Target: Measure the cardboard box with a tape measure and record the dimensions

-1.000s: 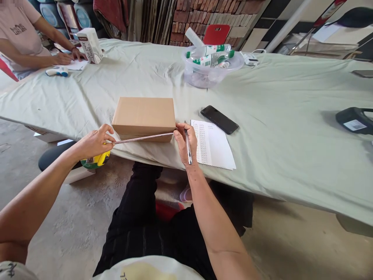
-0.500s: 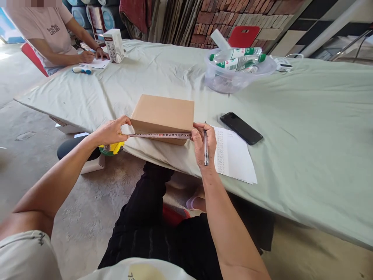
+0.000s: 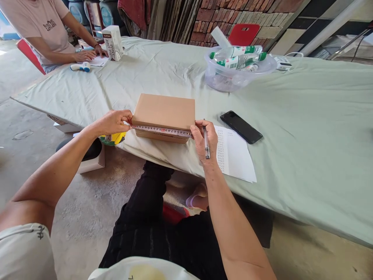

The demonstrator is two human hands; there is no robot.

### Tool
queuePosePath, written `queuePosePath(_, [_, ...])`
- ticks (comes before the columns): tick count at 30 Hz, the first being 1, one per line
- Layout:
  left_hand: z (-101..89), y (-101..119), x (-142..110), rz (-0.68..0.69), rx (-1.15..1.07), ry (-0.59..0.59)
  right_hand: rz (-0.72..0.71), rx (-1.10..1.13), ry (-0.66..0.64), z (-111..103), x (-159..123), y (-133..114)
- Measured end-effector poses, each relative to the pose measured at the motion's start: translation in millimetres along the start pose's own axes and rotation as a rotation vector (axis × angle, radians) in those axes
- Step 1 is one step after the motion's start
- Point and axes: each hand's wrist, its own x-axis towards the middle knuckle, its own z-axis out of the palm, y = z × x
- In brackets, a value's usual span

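A brown cardboard box lies on the cloth-covered table near its front edge. The white blade of a tape measure stretches along the box's near side. At the box's left corner, my left hand pinches the blade; the yellow and green tape case shows below that hand, partly hidden. My right hand holds the blade's other end against the right corner. A pen is also tucked in the right hand's fingers. Beside this hand lie printed paper sheets.
A black phone rests by the papers. Farther back stands a clear plastic basin with bottles. At the far left a person sits with hands on paper, near a white box and a blue-white handheld device. Boxes are on the floor.
The tape blade has risen from the box's lower front to nearer its top edge, and my left hand moved up slightly with it. The other person's writing hand now lies flatter on the paper.
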Motion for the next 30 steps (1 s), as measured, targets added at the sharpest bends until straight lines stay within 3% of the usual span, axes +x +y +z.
queuePosePath(3, [-4.9, 2, 6, 0.014, 0.044, -0.091, 0.002, -0.016, -0.002, -1, 1, 0])
queuePosePath(9, [-9.8, 4, 13, -0.006, 0.033, -0.152, -0.003, -0.012, -0.016, -3, 1, -1])
queuePosePath(23, [-7.3, 3, 14, -0.016, 0.008, -0.141, 0.03, -0.005, -0.032, -4, 1, -3])
queuePosePath(30, [8.3, -5, 4, -0.069, -0.005, -0.125, -0.007, -0.032, -0.038, -11, -5, -5])
